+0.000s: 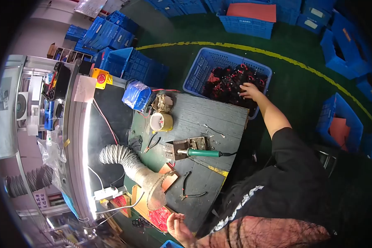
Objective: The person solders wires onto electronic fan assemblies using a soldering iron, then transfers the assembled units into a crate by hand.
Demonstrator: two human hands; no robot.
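Note:
My right hand reaches over the blue basket on the floor, fingers apart, touching a heap of black parts with red bits. The exact kind of these parts is too small to tell. Low in the view, my left hand is held with curled fingers, beside a tray of thin red pieces. Whatever its fingertips may hold cannot be made out. Between the hands, on the dark bench, a green-handled soldering iron rests in its stand.
Pliers and a second pair of pliers lie on the bench. A flexible duct arches over it. A tape roll and a blue container stand at its far corner. Blue crates line the floor.

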